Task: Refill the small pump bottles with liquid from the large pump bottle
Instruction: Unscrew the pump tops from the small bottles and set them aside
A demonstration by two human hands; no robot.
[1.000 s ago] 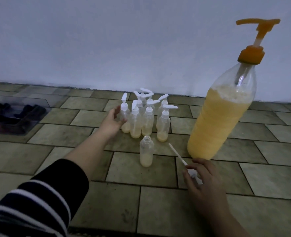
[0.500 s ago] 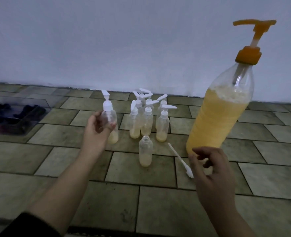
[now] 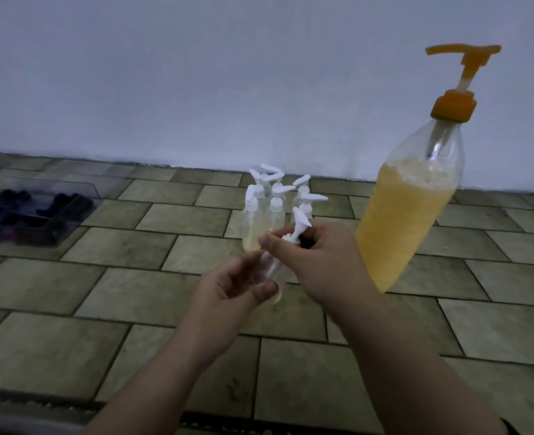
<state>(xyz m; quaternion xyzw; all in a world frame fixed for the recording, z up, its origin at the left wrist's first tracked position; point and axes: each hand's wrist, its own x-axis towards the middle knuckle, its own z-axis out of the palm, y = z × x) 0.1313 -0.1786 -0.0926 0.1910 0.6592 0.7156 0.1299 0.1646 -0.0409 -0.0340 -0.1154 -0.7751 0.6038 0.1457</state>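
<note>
Above the floor, left hand (image 3: 237, 284) grips small bottle (image 3: 267, 271), right hand (image 3: 319, 255) seemingly pinches its pump (image 3: 297, 226).

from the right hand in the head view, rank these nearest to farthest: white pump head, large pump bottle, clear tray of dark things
1. White pump head: pinched in the right hand itself, over the small bottle the left hand holds.
2. Large pump bottle: standing just to its right.
3. Clear tray: far left, near the wall.

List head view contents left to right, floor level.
Clear plastic tray with dark items → left hand gripping a small clear bottle → right hand on its white pump → large orange-capped bottle of yellow liquid.
</note>
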